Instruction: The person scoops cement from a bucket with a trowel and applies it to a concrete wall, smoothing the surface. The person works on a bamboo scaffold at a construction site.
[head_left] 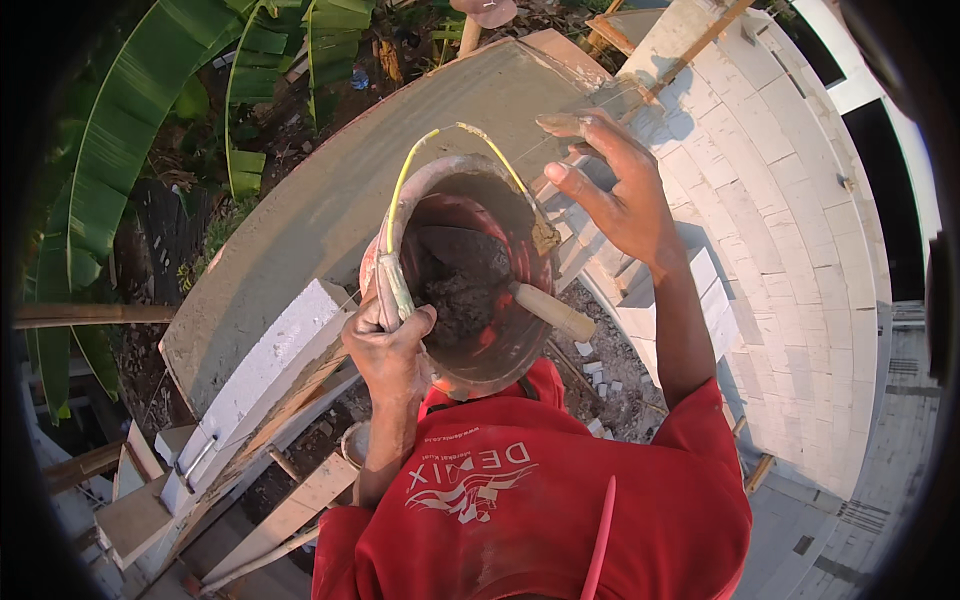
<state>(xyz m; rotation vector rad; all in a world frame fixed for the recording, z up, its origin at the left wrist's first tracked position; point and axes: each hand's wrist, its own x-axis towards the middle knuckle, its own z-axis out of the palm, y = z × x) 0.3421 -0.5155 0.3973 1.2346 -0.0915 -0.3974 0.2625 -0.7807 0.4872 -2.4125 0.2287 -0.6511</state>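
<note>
Above the half-built white block wall [790,230], we note a red bucket [470,290] held up close under the camera. Our left hand [392,350] grips its near rim, fingers [385,320] clamped on the rim and the yellow-wrapped bail handle [400,200]. Our right hand [610,185] hovers just right of the far rim, fingers spread apart, holding nothing. Inside: wet grey mortar [455,285], walls smeared. A trowel's wooden handle [550,310] juts out rightward over the rim, long axis slanting toward the right forearm, so the right hand is nearer.
</note>
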